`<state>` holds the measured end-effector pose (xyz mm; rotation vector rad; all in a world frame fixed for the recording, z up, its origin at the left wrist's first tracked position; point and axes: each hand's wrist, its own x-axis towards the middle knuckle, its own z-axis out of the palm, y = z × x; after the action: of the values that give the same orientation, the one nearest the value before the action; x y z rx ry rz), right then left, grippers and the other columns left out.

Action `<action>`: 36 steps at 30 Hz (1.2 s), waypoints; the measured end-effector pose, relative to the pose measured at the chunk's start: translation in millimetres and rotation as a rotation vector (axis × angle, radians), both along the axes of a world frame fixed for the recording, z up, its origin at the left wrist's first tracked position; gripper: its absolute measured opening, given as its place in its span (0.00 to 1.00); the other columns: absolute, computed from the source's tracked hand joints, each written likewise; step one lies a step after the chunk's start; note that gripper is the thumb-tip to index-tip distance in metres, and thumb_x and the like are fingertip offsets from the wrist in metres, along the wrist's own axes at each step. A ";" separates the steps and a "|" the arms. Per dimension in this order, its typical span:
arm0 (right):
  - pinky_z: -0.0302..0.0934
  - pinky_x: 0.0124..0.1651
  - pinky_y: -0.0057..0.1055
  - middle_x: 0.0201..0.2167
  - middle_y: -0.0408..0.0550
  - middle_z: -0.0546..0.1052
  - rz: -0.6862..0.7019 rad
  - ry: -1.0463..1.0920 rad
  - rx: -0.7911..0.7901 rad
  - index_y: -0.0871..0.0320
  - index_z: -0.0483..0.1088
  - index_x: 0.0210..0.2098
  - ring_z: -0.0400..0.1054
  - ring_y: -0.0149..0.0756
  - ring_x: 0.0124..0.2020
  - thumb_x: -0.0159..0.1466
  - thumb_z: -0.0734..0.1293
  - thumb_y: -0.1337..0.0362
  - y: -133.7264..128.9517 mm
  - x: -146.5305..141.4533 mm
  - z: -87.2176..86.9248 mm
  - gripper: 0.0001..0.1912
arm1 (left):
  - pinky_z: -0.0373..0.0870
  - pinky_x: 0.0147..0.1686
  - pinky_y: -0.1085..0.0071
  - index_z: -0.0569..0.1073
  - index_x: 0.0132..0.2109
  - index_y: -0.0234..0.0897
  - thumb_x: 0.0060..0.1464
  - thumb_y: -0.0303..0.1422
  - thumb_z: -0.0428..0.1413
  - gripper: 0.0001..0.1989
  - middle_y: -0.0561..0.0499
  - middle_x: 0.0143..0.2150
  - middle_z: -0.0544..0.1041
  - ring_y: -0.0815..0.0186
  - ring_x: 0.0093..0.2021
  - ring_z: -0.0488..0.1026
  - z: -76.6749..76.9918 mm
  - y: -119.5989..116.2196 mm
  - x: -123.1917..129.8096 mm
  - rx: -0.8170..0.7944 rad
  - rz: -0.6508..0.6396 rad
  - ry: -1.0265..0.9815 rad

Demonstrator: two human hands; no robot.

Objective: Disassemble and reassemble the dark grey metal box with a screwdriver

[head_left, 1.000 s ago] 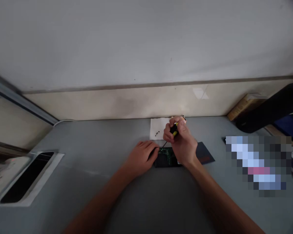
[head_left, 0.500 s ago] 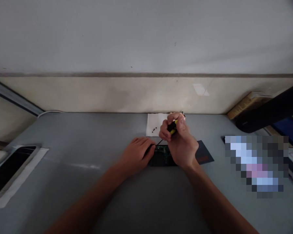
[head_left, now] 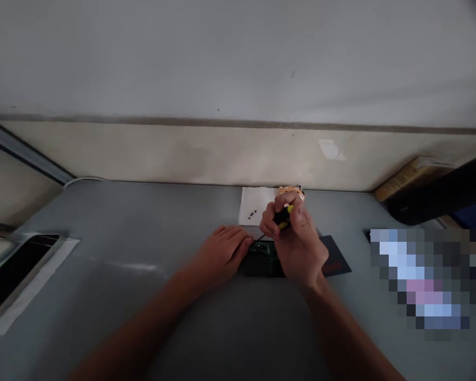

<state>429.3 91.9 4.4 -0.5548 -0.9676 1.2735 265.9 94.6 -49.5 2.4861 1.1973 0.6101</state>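
Note:
A thin black device with an exposed green circuit board (head_left: 264, 259) lies on the desk between my hands. My left hand (head_left: 227, 251) is closed over its left end, thumb and fingers close together. In my right fist is a screwdriver (head_left: 282, 217) with a black and yellow handle, tilted so its shaft runs down left to the board's far left corner. My right hand (head_left: 297, 238) covers the device's right part. Whether the tip sits in a screw is too small to tell. Several tiny dark screws (head_left: 253, 214) lie on white paper (head_left: 248, 198) behind the device.
A dark flat sheet (head_left: 335, 256) lies right of the device. An orange figure (head_left: 289, 191) stands by the wall. At left, a phone (head_left: 19, 270) rests on white paper. To the right are a black cylinder (head_left: 428, 193), a yellowish box (head_left: 404, 177) and a pixelated object (head_left: 420, 280).
The view has shifted slightly. My left thumb has drawn nearer its fingers. The screwdriver stays angled to the same corner, and more of the orange figure shows behind my right hand.

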 end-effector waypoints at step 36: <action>0.45 0.26 0.30 0.23 0.37 0.59 -0.011 0.054 0.038 0.54 0.64 0.30 0.49 0.26 0.21 0.67 0.68 0.49 4.2 2.4 0.0 0.17 | 0.72 0.48 0.60 0.73 0.43 0.39 0.75 0.39 0.37 0.22 0.48 0.41 0.80 0.60 0.42 0.76 1.2 0.8 -1.1 0.054 -0.029 0.065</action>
<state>431.7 96.1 4.5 -0.4933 -0.9412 1.2513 264.9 95.4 -48.3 2.5819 1.1812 0.5656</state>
